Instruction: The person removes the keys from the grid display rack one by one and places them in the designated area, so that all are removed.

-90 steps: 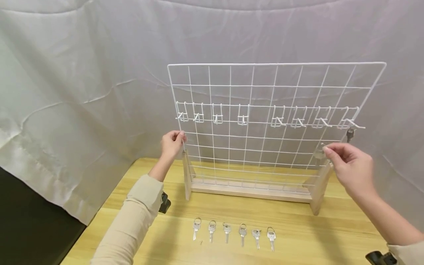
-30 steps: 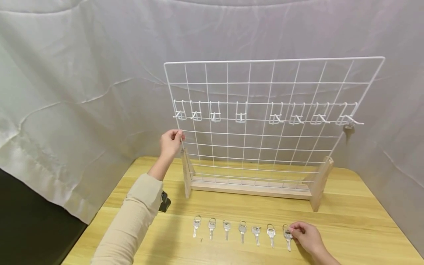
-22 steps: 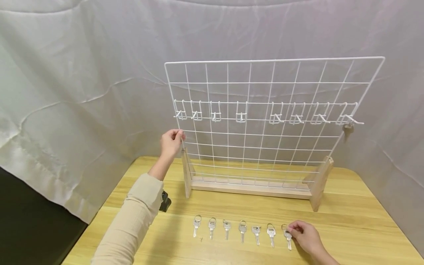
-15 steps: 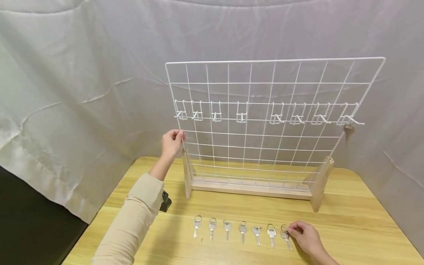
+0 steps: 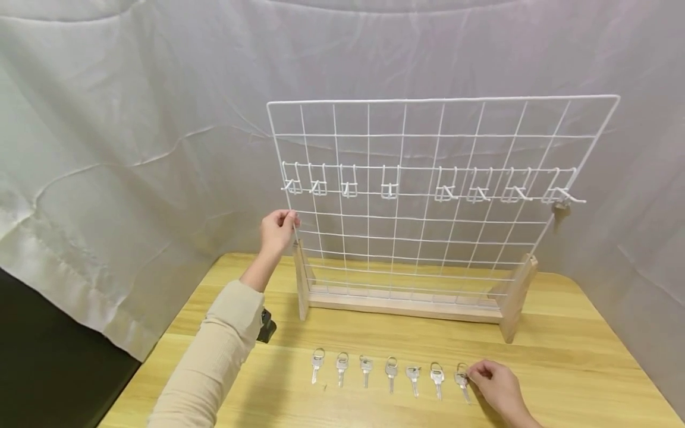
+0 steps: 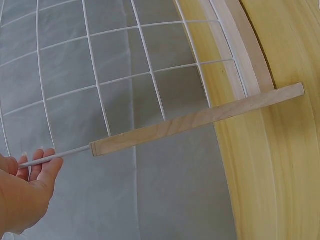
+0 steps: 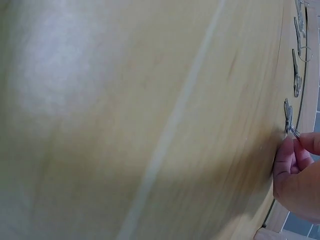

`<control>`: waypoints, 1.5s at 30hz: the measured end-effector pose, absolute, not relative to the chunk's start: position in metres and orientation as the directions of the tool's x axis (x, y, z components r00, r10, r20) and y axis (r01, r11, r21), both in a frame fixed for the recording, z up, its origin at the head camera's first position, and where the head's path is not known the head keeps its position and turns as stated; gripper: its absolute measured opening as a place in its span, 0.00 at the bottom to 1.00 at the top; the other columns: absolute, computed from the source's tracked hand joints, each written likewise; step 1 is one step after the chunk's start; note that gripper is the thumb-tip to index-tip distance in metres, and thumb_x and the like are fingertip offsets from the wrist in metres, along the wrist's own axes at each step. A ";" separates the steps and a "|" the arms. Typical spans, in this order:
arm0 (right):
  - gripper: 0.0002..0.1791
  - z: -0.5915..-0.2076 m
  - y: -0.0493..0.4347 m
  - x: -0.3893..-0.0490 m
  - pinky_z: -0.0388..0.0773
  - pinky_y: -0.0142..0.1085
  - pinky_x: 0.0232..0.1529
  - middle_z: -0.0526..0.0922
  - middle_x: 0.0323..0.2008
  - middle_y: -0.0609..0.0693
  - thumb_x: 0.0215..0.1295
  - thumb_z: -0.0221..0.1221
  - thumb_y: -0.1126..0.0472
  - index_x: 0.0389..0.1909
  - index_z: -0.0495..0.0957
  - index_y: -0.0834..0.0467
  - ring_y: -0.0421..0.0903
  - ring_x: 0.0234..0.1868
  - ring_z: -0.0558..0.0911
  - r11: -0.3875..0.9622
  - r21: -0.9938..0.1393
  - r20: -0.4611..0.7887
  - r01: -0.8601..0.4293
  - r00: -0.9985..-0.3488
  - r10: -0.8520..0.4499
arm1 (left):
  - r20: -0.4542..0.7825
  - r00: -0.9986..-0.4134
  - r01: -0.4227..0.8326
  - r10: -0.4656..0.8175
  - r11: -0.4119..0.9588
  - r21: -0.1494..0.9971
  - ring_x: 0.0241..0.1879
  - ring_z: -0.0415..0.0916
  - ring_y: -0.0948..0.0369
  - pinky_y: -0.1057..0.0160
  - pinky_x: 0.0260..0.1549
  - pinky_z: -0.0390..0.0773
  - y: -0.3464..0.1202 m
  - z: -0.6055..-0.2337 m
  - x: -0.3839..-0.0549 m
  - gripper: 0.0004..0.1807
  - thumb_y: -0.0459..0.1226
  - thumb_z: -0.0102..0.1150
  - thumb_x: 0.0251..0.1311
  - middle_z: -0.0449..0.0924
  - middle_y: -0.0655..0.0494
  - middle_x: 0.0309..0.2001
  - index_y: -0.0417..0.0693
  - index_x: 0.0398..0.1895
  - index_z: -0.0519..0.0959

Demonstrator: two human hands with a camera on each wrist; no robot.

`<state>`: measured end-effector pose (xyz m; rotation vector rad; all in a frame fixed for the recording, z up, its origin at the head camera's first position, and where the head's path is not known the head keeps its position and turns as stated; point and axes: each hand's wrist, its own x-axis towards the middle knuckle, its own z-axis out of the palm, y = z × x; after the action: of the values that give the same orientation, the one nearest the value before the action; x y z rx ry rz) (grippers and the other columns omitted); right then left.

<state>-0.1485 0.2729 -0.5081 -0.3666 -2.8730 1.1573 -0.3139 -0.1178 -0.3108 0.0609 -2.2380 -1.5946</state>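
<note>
My left hand pinches the left edge wire of a white wire grid rack, just above its wooden side post. At the right end of a row of silver keys on the table, my right hand pinches a key near its head and ring. That key lies tilted, its blade pointing toward the front right. The right wrist view shows thumb and fingers closed on it, low over the wood. Beside it lies another key with a ring. One more key hangs at the rightmost hook.
Several white hooks stick out from the grid in one row. The rack stands on a wooden base on a yellow wooden table. A tiny scrap lies near the leftmost keys. Grey cloth hangs behind.
Three seconds ago my right hand held a key up by the rack's right side; now it is down at the row's right end. Lately that key has turned slightly. My left hand stays put.
</note>
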 end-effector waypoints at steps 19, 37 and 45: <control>0.05 -0.510 0.265 -0.143 0.63 0.29 0.26 0.74 0.19 0.45 0.54 0.58 0.65 0.21 0.78 0.60 0.39 0.23 0.68 0.711 -0.675 -0.059 0.197 -0.975 0.214 | 0.270 -0.928 0.167 -0.257 0.360 0.918 0.33 0.76 0.55 0.78 0.26 0.69 -0.122 -0.313 -0.309 0.14 0.36 0.47 0.67 0.81 0.35 0.39 0.32 0.39 0.78; 0.07 -0.504 0.273 -0.154 0.72 0.28 0.17 0.75 0.19 0.46 0.54 0.58 0.66 0.30 0.78 0.67 0.39 0.17 0.72 0.630 -0.747 -0.081 0.212 -0.970 0.230 | 0.282 -0.923 0.179 -0.263 0.356 0.917 0.39 0.78 0.48 0.79 0.26 0.69 -0.122 -0.312 -0.311 0.14 0.36 0.48 0.67 0.81 0.35 0.40 0.32 0.40 0.78; 0.13 -0.461 0.293 -0.161 0.73 0.28 0.16 0.78 0.23 0.50 0.60 0.55 0.65 0.42 0.75 0.70 0.39 0.19 0.73 0.624 -0.765 -0.063 0.163 -0.982 0.180 | 0.279 -0.931 0.173 -0.236 0.389 0.905 0.33 0.76 0.57 0.79 0.27 0.70 -0.121 -0.310 -0.312 0.14 0.36 0.48 0.67 0.81 0.36 0.40 0.32 0.40 0.78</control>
<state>-0.1613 0.2925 -0.4609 -0.2969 -2.8126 1.3216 -0.3123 -0.1208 -0.3099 0.0551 -2.2896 -1.5570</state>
